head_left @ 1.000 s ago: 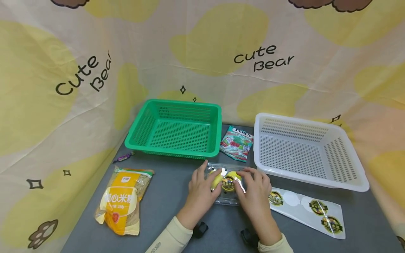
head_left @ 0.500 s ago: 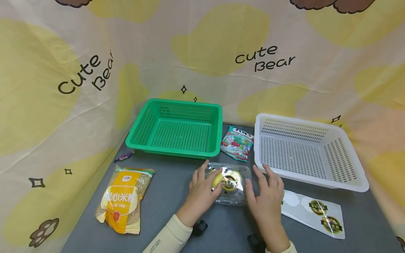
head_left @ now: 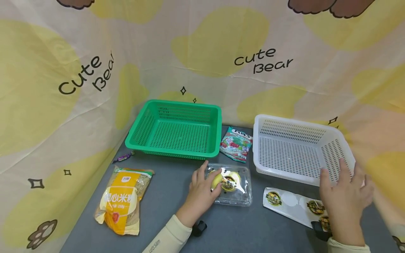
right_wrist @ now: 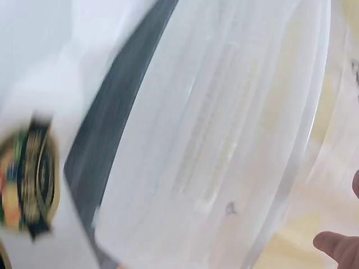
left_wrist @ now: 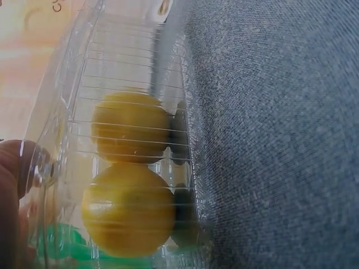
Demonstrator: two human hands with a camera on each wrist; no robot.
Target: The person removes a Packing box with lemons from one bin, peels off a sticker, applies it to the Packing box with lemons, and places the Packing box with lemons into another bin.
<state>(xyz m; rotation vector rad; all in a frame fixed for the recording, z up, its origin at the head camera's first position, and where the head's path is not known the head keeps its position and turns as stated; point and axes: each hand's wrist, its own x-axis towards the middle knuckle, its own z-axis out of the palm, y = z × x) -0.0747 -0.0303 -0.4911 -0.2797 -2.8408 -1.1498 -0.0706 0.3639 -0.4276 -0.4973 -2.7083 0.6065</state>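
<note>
Clamshell [head_left: 239, 191] sits under spread fingers of my left hand [head_left: 201, 190]; I'd press lightly. My right hand [head_left: 346, 195] is wide, empty.

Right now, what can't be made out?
Head: near right corner of white perforated plastic basket, behind right hand.
Head: right end of long white sticker sheet, behind the same hand.
Left wrist: most of left hand, cropped at left edge.
Right wrist: lettering on round multicoloured sticker, blurred.

Yellow fruit [left_wrist: 129, 210], green basket [head_left: 180, 135], yellow-blotched cream backdrop [head_left: 202, 45]
</note>
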